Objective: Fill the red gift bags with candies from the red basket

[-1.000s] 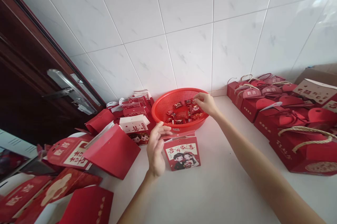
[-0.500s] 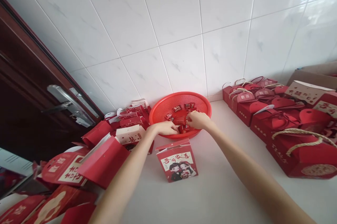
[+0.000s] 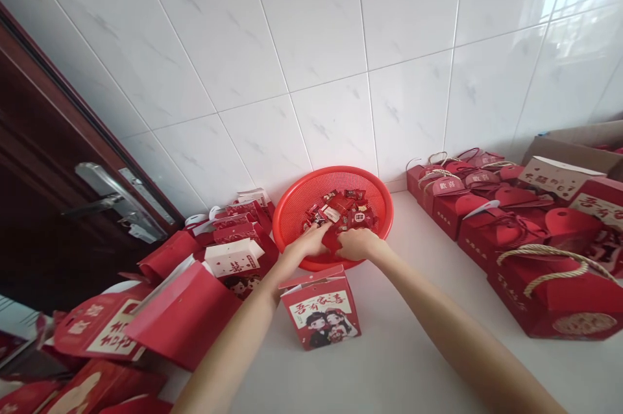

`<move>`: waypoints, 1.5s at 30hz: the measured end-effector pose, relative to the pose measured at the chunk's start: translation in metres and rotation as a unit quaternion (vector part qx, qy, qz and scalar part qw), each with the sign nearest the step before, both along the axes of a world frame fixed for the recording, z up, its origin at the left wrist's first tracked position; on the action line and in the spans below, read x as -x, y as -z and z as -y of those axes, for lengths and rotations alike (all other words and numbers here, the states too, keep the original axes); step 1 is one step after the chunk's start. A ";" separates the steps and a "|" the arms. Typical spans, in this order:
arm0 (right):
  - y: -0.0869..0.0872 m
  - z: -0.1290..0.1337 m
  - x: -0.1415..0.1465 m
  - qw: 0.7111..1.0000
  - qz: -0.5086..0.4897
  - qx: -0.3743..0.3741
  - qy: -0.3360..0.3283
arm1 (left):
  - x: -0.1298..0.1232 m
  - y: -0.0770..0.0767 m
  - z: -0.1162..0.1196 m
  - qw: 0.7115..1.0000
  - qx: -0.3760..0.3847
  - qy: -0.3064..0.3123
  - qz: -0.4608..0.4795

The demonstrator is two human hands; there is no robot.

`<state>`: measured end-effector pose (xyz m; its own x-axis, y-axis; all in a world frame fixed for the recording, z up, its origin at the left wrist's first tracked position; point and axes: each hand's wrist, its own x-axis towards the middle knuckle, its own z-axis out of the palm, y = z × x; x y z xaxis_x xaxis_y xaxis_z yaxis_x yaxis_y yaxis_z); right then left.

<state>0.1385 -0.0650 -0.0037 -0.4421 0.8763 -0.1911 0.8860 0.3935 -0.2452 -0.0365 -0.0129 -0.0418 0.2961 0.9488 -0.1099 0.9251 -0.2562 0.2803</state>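
A red plastic mesh basket [image 3: 287, 203] stands against the wall with several small wrapped candies [image 3: 360, 217] heaped inside. My left hand [image 3: 311, 242] reaches over its near rim, fingers apart and pointing at the candies. From the other side my right hand [image 3: 359, 244] dips into the basket, its fingers bent downward and partly hidden; no held piece shows in either hand. In front of the basket, between my forearms, stands an upright red gift box [image 3: 324, 310] with a cartoon couple on it. Its top flaps look unfastened.
Several red boxes and unfolded cartons [image 3: 185, 316] crowd the left side by the dark door [image 3: 39, 161]. Rows of red boxes with rope handles [image 3: 549, 278] line the right. A brown cardboard box [image 3: 574, 148] sits at the far right, along the tiled wall [image 3: 331, 122].
Both hands have drawn back toward the basket's near side. More of the candies now show, heaped toward the middle. The view has shifted slightly.
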 end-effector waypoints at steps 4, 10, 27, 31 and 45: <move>0.011 0.008 0.001 0.999 0.000 -0.032 -0.008 | -0.003 0.005 0.019 0.998 -0.028 -0.048 0.005; 0.042 0.008 0.007 0.987 -0.044 -0.156 0.007 | -0.010 0.018 0.042 0.976 -0.197 -0.089 0.024; 0.092 -0.030 -0.009 0.848 -0.382 -0.356 0.090 | 0.004 0.032 0.013 0.909 -0.294 -0.040 0.291; 0.093 -0.036 -0.010 0.805 -0.429 -0.398 0.100 | 0.005 0.028 0.014 0.898 -0.313 -0.031 0.307; 0.082 -0.047 -0.042 0.749 -0.546 -0.265 0.268 | -0.001 0.030 -0.006 0.920 -0.257 -0.063 0.288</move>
